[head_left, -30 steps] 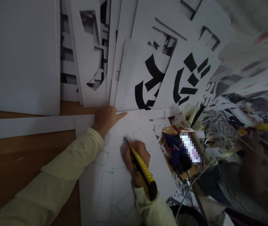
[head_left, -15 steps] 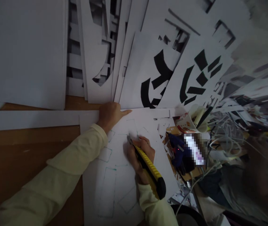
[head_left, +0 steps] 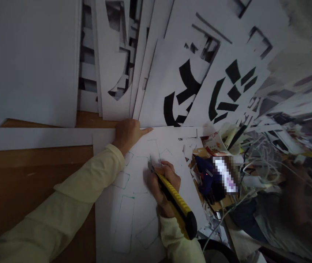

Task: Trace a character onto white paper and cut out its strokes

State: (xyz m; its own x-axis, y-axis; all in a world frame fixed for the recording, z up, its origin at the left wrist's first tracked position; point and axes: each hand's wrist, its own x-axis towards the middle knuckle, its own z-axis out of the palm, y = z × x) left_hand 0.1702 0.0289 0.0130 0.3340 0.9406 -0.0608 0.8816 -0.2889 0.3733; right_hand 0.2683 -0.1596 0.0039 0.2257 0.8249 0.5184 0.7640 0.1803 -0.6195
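Observation:
A white sheet of board (head_left: 142, 215) lies below me with green outlines of several rectangles drawn on it. My right hand (head_left: 168, 184) is closed around a yellow-and-black utility knife (head_left: 176, 199). Its blade points away from me and meets the board near the green lines in the upper middle. My left hand (head_left: 128, 133) presses on the board's far edge, thumb stretched to the right; its other fingers are curled over the edge and mostly hidden.
White sheets with cut-out shapes (head_left: 225, 93) lean beyond the board. Right of it are a paper cup with tools (head_left: 216, 142), a blue glue gun (head_left: 203, 173), tangled white cables (head_left: 262, 153) and scraps. A person sits at the right, blurred. Brown tabletop (head_left: 35, 175) shows at left.
The knife has drawn slightly toward me, its rear end dropping down and right. My left hand holds its place on the board.

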